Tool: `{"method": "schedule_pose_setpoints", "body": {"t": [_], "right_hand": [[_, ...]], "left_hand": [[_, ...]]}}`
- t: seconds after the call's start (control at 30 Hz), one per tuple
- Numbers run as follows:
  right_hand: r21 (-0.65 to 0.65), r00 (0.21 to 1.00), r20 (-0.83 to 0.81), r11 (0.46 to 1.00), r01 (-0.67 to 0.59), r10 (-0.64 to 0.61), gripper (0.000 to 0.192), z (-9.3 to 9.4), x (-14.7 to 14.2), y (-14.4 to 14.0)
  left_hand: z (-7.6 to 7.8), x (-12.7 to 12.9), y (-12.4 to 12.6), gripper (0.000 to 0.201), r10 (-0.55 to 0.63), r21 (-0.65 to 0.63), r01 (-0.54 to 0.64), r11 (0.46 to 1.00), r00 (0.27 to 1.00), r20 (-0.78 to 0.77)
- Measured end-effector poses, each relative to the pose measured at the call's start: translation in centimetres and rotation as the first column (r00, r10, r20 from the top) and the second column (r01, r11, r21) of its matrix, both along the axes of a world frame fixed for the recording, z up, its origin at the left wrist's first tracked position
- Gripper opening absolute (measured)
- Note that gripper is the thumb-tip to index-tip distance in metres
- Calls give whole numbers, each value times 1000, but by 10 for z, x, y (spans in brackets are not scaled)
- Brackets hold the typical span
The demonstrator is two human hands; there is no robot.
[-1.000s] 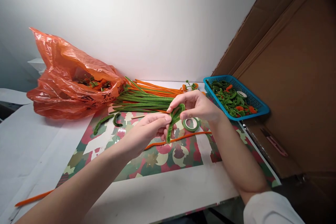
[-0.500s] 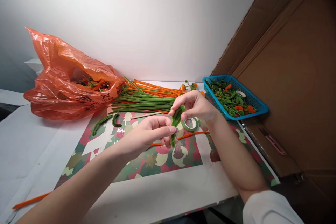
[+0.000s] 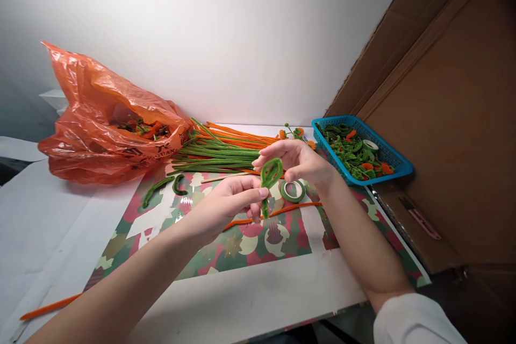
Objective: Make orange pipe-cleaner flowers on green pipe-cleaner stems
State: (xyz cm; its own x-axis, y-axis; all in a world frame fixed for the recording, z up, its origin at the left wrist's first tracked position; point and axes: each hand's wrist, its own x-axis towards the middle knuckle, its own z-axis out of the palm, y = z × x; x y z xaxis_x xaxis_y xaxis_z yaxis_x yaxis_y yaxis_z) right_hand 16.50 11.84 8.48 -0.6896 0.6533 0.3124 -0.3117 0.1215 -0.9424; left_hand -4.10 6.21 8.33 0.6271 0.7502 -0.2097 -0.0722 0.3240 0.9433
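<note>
Both hands work above the middle of the worktop (image 3: 250,301). The left hand (image 3: 229,204) pinches the lower stem of a green pipe-cleaner loop (image 3: 270,173) between thumb and forefinger, fingers closed tight on it. The right hand (image 3: 300,161) grips the upper part of the same loop, with fingertips closed on its top edge. The loop stands roughly upright, oval in outline, held clear of the surface; a short tail projects below the left hand's fingers.

Directly below the hands lies a patterned sheet (image 3: 226,247) in red, green and cream. A roll of green tape (image 3: 293,191) lies flat on this sheet, just beside the right wrist. A single orange pipe cleaner (image 3: 298,207) lies across the sheet beneath the hands. A bundle of green and orange pipe cleaners (image 3: 217,153) lies behind the hands, against the wall. Two bent green pieces (image 3: 165,185) lie to the left of the bundle. An orange plastic bag (image 3: 105,118) sits at the far left, open and holding green and orange parts. A blue basket (image 3: 363,150) at the far right holds finished green and orange pieces. A cardboard panel (image 3: 451,118) stands beside the basket.
</note>
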Motion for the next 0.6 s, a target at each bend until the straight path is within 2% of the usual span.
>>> {"method": "schedule_pose_setpoints", "body": {"t": [0.13, 0.23, 0.47, 0.6], "right_hand": [[-76, 997, 65, 997, -33, 38, 36, 2, -4, -2], [-90, 997, 78, 996, -9, 16, 33, 2, -5, -2], [-109, 996, 88, 994, -6, 16, 32, -1, -3, 0], [-76, 997, 74, 997, -30, 36, 33, -1, 0, 1]], "left_hand": [[-3, 2, -2, 30, -26, -76, 26, 997, 1000, 3], [-4, 3, -4, 30, -22, -118, 21, 993, 1000, -9], [-5, 6, -5, 30, -4, -112, 1, 994, 999, -34], [-8, 7, -4, 29, 55, -77, -56, 995, 998, -16]]}}
